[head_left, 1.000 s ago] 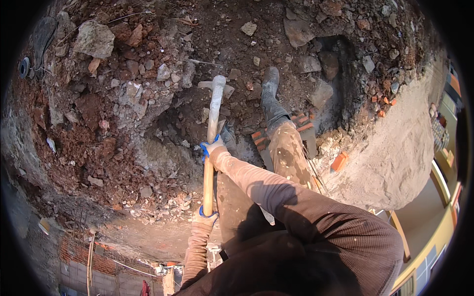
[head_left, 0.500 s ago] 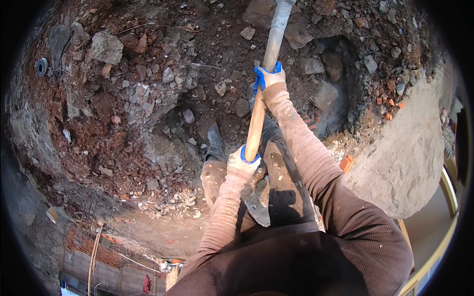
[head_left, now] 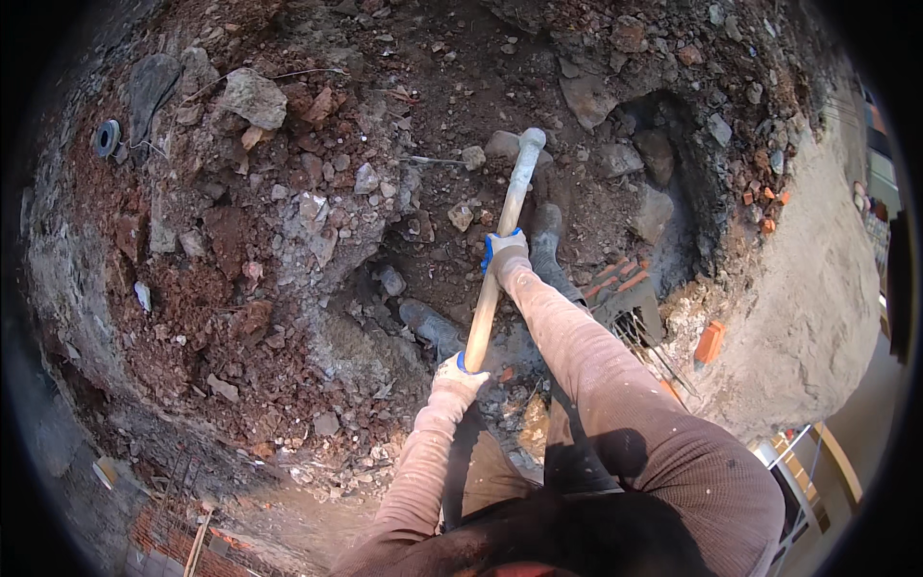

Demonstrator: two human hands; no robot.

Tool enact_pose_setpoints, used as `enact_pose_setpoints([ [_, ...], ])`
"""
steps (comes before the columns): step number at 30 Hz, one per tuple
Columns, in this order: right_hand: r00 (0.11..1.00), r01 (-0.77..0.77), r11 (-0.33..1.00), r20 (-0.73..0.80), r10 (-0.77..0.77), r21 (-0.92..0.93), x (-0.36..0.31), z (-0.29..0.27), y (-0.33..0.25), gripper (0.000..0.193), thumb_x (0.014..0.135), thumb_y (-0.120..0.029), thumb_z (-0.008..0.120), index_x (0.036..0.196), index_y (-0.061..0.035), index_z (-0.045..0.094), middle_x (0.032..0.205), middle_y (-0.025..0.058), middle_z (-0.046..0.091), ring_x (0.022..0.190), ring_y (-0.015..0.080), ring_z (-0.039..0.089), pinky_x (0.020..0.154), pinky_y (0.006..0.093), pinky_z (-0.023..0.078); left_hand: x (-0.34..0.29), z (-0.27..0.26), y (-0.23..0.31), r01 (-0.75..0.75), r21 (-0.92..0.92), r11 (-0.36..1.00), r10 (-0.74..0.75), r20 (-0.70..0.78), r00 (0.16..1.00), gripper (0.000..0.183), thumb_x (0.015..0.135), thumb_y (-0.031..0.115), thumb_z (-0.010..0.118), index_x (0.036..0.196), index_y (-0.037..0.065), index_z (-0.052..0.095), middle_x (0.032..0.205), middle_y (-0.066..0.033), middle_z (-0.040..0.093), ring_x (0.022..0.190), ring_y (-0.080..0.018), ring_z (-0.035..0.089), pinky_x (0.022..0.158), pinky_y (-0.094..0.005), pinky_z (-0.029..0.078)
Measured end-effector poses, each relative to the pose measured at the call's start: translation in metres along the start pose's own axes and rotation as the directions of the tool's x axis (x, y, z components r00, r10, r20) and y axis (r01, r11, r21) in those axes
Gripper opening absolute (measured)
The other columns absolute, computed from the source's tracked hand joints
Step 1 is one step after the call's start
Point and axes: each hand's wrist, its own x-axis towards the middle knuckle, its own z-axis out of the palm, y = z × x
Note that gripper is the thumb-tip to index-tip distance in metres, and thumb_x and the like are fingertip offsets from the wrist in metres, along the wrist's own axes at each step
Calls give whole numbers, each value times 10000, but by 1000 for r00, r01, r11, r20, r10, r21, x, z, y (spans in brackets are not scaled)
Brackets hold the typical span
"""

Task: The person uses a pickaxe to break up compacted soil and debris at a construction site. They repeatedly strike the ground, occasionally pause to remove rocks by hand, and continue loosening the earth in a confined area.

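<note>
My gloved left hand [head_left: 460,377] is wrapped round the lower end of a wooden-handled tool [head_left: 486,322], close to my body. Farther up, my gloved right hand [head_left: 506,252] also grips the shaft. The upper part is grey and ends in a small, rounded head [head_left: 532,140]; which kind of tool it is I cannot tell. That head is over the dark soil, beside a brown stone [head_left: 502,145]. Both gloves are whitish with blue palms. Below the shaft are my boots, one [head_left: 546,229] on the right and one [head_left: 430,324] on the left.
On the right a dark pit [head_left: 681,207] holds large stones. Next to it lie a block of bricks [head_left: 620,288] and a loose orange brick [head_left: 710,342]. A mound of reddish rubble [head_left: 226,240] rises on the left, with a big pale rock [head_left: 254,98] on it.
The tool's grey end has come down from the top edge into the middle. Both hands have moved lower in the picture, still on the shaft. The view has shifted too.
</note>
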Motion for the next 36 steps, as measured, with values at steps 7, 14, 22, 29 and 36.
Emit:
enact_pose_setpoints([
  [7,982,-182,924,-21,186,-336,-162,79,144,390,713,-187,774,1017,-17,598,759,158,663,580,258,659,474,399,522,-145,-38,-147,152,-31,988,-151,32,988,444,682,346,766,1015,65,684,945,-181,700,898,-348,670,782,-412,537],
  [14,999,30,999,-29,-29,36,-248,46,99,323,753,-137,752,973,-42,536,620,105,569,432,252,557,375,412,469,-199,-35,-194,-76,-4,997,76,-72,995,370,715,355,726,982,103,678,877,-184,689,834,-391,660,763,-457,531],
  [22,750,533,736,170,-640,419,-283,-29,-324,298,851,-12,643,1034,-47,410,621,56,503,408,198,525,342,352,474,-119,-207,131,-504,-241,830,390,-396,831,366,737,304,731,1025,101,633,900,-186,677,852,-398,651,726,-439,527],
  [29,490,869,489,254,-834,-70,-150,87,-645,451,809,-252,746,1079,-2,484,846,180,652,670,289,675,546,396,567,139,-334,356,-683,-379,624,312,-681,662,359,731,223,804,948,1,623,810,-155,665,717,-321,626,687,-394,507],
  [36,897,334,812,426,-118,-479,23,30,-480,735,789,-273,720,1389,-57,357,1004,199,667,889,346,679,742,425,561,127,-122,378,-52,-636,770,-169,-282,945,470,670,234,825,1058,35,650,957,-173,691,901,-331,667,811,-415,527],
])
